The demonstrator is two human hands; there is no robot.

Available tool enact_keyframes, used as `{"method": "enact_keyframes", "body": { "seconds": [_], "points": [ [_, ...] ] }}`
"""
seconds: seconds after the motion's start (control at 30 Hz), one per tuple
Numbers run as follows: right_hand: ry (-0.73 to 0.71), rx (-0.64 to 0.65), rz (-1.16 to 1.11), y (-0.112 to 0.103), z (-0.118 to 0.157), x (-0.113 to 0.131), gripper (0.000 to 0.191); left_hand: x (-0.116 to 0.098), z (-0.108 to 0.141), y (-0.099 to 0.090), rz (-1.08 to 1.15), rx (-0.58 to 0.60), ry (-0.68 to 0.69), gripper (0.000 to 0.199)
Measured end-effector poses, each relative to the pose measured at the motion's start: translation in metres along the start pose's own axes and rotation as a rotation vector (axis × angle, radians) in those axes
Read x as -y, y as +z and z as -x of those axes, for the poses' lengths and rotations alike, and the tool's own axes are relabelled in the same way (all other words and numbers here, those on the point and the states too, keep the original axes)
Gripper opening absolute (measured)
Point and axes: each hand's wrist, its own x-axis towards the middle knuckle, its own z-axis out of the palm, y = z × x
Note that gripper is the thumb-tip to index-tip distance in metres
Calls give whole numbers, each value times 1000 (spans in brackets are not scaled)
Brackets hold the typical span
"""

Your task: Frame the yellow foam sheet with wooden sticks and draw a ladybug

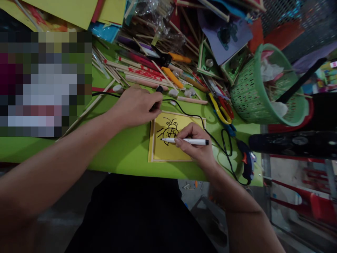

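Note:
A yellow card [160, 153] edged with thin wooden sticks lies on the green table [118, 151]. It bears a black line drawing of a beetle [172, 127] with feelers and legs. My right hand [196, 142] pinches a white marker [195, 141], whose dark tip is at the lower left of the drawing. Above the card's upper left corner is my left hand [140, 105], its fingers closed round a small black object [159, 90], partly hidden, perhaps a plug or cap. A black cord [184, 111] runs beside the hand and across the card's top right.
Wooden sticks, orange cutters [172, 77] and stones crowd the table's back. Yellow-handled scissors [219, 109] lie right of centre, beside a green basket [246, 91] of scraps. A blue glue gun [248, 163] sits at the right edge. A blurred block covers the left.

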Motion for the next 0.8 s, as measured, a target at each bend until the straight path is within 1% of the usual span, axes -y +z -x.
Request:
{"method": "enact_keyframes", "body": {
  "seconds": [0.2,0.4,0.6,0.8],
  "points": [
    [7,-2,31,0,0,-1,30,-1,0,-1,20,15,-16,18],
    [11,27,25,0,0,-1,32,0,0,0,48,14,-8,15],
    [30,59,3,2,1,1,31,-2,0,-1,-11,29,-23,19],
    [41,83,-19,3,3,2,31,-1,1,-3,-28,26,4,20]
  ]
}}
